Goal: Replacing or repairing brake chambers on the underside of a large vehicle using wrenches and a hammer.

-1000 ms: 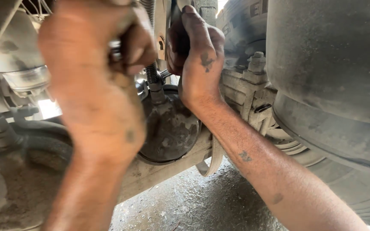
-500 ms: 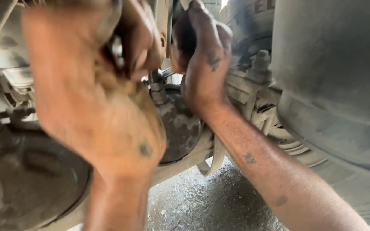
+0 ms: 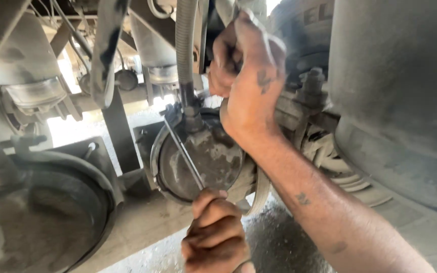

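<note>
A: Quick status, pls. What's each hand on?

B: Left hand (image 3: 216, 235) low centre, fist closed round the end of a thin wrench (image 3: 184, 154). The shaft runs up-left to the fitting (image 3: 192, 121) on top of the round chamber (image 3: 203, 156). Right hand (image 3: 246, 76) is up high, fingers curled tight on sth behind the hose (image 3: 186, 45); can't tell what, it's hidden by the knuckles.

A: Where does the fitting sit?

B: At the bottom end of the hose, right where it enters the chamber. Chamber is clamped on its bracket, beside the big air bag (image 3: 395, 91) and in front of the axle (image 3: 304, 116).

A: How far along?

B: Early-mid, I'd judge. Hose is on, fitting seated, nothing lying loose nearby. Wrench head seems to be at the nut, but the view's too dark there to say it's fully engaged. So turning work on the fitting looks left to do; no sign of the hose parted from the chamber.

A: Other stuff?

B: Second chamber (image 3: 41, 222) bottom left, untouched.
</note>
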